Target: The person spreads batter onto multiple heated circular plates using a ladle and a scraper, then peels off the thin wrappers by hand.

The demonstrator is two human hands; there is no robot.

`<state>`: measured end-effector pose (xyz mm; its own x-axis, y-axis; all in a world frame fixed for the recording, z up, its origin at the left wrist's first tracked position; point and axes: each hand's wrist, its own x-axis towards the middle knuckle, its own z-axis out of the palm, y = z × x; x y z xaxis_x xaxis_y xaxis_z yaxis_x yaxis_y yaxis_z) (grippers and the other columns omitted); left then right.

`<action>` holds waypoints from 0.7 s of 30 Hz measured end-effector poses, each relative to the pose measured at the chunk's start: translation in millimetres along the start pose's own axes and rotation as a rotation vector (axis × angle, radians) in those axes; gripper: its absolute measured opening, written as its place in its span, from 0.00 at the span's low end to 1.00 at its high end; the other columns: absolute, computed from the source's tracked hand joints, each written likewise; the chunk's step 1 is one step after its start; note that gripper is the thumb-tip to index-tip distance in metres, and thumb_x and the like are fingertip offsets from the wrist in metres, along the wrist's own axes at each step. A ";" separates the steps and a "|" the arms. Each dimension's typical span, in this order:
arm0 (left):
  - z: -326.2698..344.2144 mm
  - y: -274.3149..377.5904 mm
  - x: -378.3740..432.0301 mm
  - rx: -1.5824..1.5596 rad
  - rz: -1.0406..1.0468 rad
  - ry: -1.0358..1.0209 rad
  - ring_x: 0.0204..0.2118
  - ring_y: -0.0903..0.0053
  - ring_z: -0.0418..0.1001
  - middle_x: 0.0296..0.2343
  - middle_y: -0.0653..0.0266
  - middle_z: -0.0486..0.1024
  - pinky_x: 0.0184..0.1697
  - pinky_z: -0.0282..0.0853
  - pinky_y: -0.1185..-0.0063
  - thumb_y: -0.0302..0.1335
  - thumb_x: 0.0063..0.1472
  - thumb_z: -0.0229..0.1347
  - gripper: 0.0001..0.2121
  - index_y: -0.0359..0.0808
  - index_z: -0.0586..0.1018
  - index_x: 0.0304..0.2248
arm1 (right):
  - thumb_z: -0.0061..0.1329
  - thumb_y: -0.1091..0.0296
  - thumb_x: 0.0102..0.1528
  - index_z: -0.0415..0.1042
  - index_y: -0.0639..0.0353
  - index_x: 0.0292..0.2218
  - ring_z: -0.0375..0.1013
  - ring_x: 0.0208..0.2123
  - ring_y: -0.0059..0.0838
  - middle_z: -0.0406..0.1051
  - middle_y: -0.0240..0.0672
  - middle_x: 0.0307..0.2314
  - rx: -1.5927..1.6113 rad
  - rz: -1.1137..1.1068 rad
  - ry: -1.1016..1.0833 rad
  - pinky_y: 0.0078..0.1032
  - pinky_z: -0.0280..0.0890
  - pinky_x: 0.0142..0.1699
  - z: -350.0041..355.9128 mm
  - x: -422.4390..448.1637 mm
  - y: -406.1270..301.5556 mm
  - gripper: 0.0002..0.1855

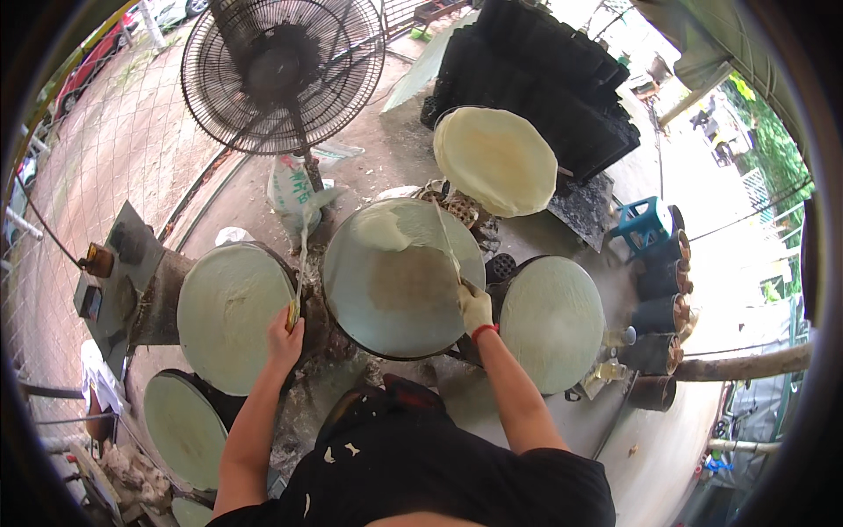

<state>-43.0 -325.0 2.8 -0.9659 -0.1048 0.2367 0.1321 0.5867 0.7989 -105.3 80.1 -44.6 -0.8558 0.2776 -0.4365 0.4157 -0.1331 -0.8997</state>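
My left hand, bare, grips the yellow handle of a long thin tool that has a blurred, pale, blade-like end. My right hand wears a cream work glove and a red wristband. It holds a long thin stick or scraper that reaches over the right part of the middle round griddle. On that griddle's far side lies a patch of pale dough or batter; the griddle's centre is brownish. A round griddle with a thin pale sheet sits left of my left hand, another sheet-covered griddle right of my glove.
Beyond the middle griddle rests a stack of thin round pancakes. A pedestal fan and a white sack stand far left. Black briquettes are piled behind. Another griddle is low left; a blue stool and cylinders are right.
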 end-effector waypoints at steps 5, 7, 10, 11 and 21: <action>6.5 70.2 -7.3 -0.614 -0.644 -0.072 0.13 0.85 0.60 0.16 0.71 0.62 0.16 0.57 0.83 0.24 0.59 0.47 0.10 0.31 0.69 0.41 | 0.45 0.65 0.54 0.71 0.61 0.45 0.63 0.21 0.15 0.70 0.28 0.25 -0.458 0.136 -0.528 0.15 0.56 0.25 35.7 -14.0 -65.5 0.18; 7.2 79.4 -20.5 -0.681 -0.687 -0.032 0.11 0.86 0.57 0.14 0.72 0.61 0.14 0.54 0.84 0.23 0.59 0.47 0.09 0.32 0.67 0.40 | 0.44 0.63 0.55 0.72 0.57 0.45 0.58 0.15 0.12 0.66 0.22 0.18 -0.504 0.171 -0.477 0.13 0.52 0.19 10.8 -5.3 -69.1 0.17; 20.0 82.8 -36.2 -0.706 -0.712 0.026 0.10 0.87 0.57 0.13 0.72 0.60 0.12 0.53 0.85 0.23 0.59 0.47 0.08 0.32 0.67 0.39 | 0.47 0.63 0.54 0.73 0.53 0.44 0.56 0.12 0.12 0.66 0.23 0.17 -0.440 -0.084 -0.415 0.13 0.49 0.15 7.3 32.5 -53.8 0.16; 26.0 83.0 -40.0 -0.703 -0.716 0.044 0.10 0.87 0.57 0.13 0.72 0.60 0.12 0.53 0.85 0.23 0.59 0.47 0.08 0.32 0.67 0.38 | 0.47 0.64 0.54 0.73 0.54 0.44 0.57 0.12 0.12 0.67 0.23 0.18 -0.461 -0.020 -0.508 0.13 0.49 0.16 9.1 39.1 -47.0 0.16; 54.8 67.2 -107.3 -0.204 -0.669 0.164 0.17 0.82 0.64 0.17 0.69 0.64 0.19 0.58 0.79 0.23 0.56 0.50 0.07 0.31 0.69 0.34 | 0.49 0.61 0.52 0.72 0.57 0.41 0.55 0.11 0.14 0.65 0.27 0.18 -0.430 0.240 -0.618 0.17 0.49 0.15 22.9 52.4 -85.7 0.16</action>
<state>57.3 -230.3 0.7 -0.8105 -0.5183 -0.2728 -0.4222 0.1943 0.8854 -192.8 84.3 9.6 -0.6910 -0.3081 -0.6539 0.5853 0.2923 -0.7563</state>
